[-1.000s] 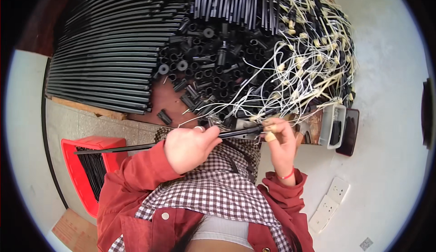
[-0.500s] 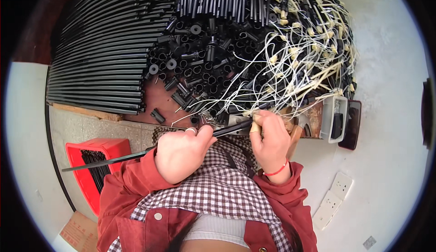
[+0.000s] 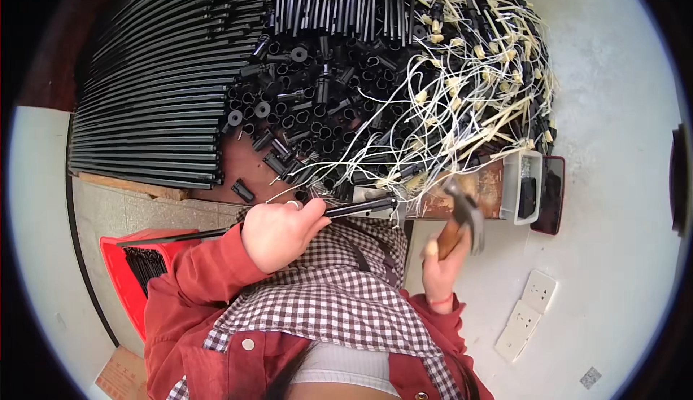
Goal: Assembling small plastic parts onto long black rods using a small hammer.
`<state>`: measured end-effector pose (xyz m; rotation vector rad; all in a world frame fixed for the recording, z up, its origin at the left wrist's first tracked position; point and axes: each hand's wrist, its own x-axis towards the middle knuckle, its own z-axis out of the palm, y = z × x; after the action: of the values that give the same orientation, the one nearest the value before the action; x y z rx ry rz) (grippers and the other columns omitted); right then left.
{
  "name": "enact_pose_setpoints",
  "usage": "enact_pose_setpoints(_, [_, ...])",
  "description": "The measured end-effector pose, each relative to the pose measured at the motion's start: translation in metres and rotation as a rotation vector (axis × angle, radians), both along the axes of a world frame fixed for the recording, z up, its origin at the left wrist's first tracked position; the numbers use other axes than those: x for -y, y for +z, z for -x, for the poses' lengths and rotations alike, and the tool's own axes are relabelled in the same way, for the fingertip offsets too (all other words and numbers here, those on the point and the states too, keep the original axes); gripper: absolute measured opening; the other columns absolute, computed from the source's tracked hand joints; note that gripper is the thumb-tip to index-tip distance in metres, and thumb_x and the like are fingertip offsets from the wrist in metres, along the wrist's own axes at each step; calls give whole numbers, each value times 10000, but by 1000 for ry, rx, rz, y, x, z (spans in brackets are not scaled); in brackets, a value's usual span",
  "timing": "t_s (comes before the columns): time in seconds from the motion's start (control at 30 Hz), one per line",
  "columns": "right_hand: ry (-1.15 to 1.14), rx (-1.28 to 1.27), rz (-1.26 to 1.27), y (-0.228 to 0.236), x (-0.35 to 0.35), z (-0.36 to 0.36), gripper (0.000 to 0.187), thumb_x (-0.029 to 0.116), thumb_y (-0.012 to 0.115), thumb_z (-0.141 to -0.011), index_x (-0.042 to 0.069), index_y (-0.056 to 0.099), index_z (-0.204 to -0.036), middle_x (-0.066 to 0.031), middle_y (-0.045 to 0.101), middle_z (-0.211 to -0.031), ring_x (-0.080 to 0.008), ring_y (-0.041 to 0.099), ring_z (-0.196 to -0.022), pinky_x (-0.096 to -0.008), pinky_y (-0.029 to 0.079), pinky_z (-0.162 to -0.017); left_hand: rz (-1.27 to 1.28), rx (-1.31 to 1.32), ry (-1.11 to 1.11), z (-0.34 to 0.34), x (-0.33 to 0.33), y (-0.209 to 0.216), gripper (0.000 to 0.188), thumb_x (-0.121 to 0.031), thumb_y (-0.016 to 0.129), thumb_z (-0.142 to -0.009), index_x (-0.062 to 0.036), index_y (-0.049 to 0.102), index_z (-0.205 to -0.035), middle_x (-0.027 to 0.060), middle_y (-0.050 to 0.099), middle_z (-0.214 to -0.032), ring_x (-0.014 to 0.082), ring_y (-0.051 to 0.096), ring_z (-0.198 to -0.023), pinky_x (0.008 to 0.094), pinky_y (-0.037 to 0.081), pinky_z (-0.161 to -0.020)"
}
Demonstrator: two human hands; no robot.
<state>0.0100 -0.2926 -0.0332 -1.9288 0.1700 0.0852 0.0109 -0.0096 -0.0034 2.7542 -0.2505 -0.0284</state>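
Observation:
My left hand (image 3: 280, 234) is closed around a long black tube (image 3: 361, 207), whose right end lies at the table's front edge and whose other end runs left above the red bin. A ring shows on one finger. My right hand (image 3: 442, 270) grips the wooden handle of a claw hammer (image 3: 469, 220), its metal head raised to the right of the tube's end. Fingers on the handle are slightly blurred. White wires (image 3: 382, 176) lie just beyond the tube's tip, and a small metal block (image 3: 369, 194) sits beneath them at the edge.
Long black tubes (image 3: 144, 133) are stacked at the left. Short black sleeves (image 3: 317, 97) pile up mid-table. Wired cream connectors (image 3: 476, 75) heap at the right, above a clear plastic box (image 3: 514, 198) and a dark phone (image 3: 552, 198). A red bin (image 3: 119, 284) stands lower left.
My right hand has left the tube's end and moved right and down, and now holds the hammer. My left hand still holds the tube. The view has shifted slightly.

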Motion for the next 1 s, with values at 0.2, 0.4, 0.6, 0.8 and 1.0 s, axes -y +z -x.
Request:
enact_pose_setpoints(0.2, [858, 224, -208, 91, 34, -11, 379, 225, 566, -894, -54, 467, -1131, -39, 560, -626, -141, 522, -520, -269, 428, -481, -53, 22, -70, -1, -9, 14, 200, -274, 580, -866, -114, 467, -825, 52, 539, -595, 253, 508, -432, 347, 406, -388])
enact_pose_setpoints(0.4, [675, -5, 823, 99, -10, -35, 370, 222, 556, -889, -25, 469, -1151, -51, 564, -619, -173, 516, -505, -280, 430, -492, -77, 54, -75, -10, -6, 13, 217, -278, 586, -864, -109, 455, -824, 58, 541, -607, 250, 509, -436, 344, 408, -390])
enact_pose_setpoints(0.6, [-79, -388, -162, 72, 33, -26, 437, 199, 540, -867, -1, 447, -1244, -105, 590, -674, -234, 509, -447, -313, 441, -451, 10, 12, -125, -8, -14, 15, 224, -266, 628, -845, -99, 524, -953, 56, 575, -635, 236, 534, -452, 328, 432, -406])
enact_pose_setpoints(0.8, [481, 285, 579, 95, -22, -56, 396, 124, 582, -855, -1, 517, -1225, -115, 645, -867, -237, 597, -712, -286, 493, -731, 1037, -507, -158, -7, -1, 24, 394, -191, 694, -796, -66, 566, -1147, 90, 651, -770, 185, 611, -620, 260, 484, -558])
enact_pose_setpoints(1.0, [43, 356, 70, 121, -7, -125, 333, 265, 518, -927, 90, 507, -1210, -71, 651, -849, -94, 572, -542, -250, 497, -518, 891, -409, -10, 49, -45, -13, 212, -159, 636, -837, -36, 604, -1007, 102, 648, -827, 209, 610, -703, 274, 484, -624])
